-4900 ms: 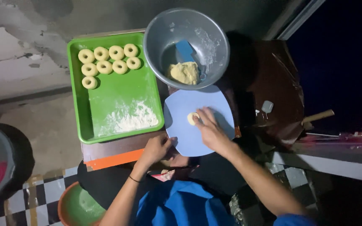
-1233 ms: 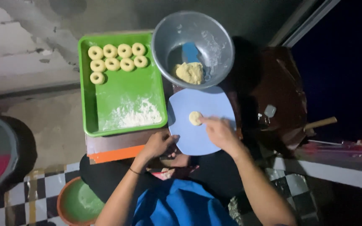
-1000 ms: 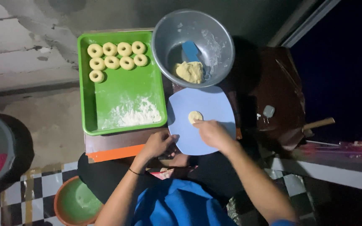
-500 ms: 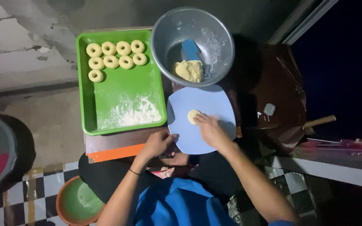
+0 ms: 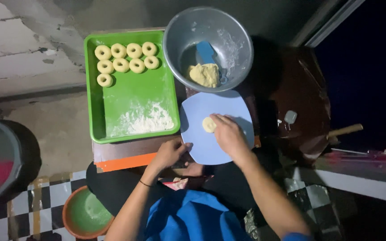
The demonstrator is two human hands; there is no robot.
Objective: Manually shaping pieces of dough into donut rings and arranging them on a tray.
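Landmark: pale blue round plastic board (image 5: pixel 211 134), sitting on the dark wooden counter (image 5: pixel 126 149) with an orange front edge, right in front of the person. Right hand (image 5: pixel 228 134) lies palm-down over the middle of the board, fingers loosely curled with the fingertips on a small flattened disc of pale yellow dough (image 5: pixel 209 124); pressing it, not gripping anything. The dough sits near the board's centre, probably because the smooth flat surface suits shaping. Left hand (image 5: pixel 169 153) is at the board's near-left rim, fingers bent against the edge and thumb touching it, seemingly to steady the board while the other hand presses; how tightly it pinches, cannot tell. Just beyond the board, touching or overlapping its far edge, a grey round metal bowl (image 5: pixel 235 33) holds a lump of the same yellow dough (image 5: pixel 204 74) and a blue plastic scraper (image 5: pixel 205 51), close enough to reach easily. Left of the board, just beside it, a green rectangular plastic tray (image 5: pixel 95 125) carries eight ring-shaped dough pieces (image 5: pixel 126 58) in rows at its far end and a patch of white flour (image 5: pixel 141 120) at its near end. Down-left of the board, on the checkered floor (image 5: pixel 45 201), an orange-rimmed green bowl (image 5: pixel 83 214).
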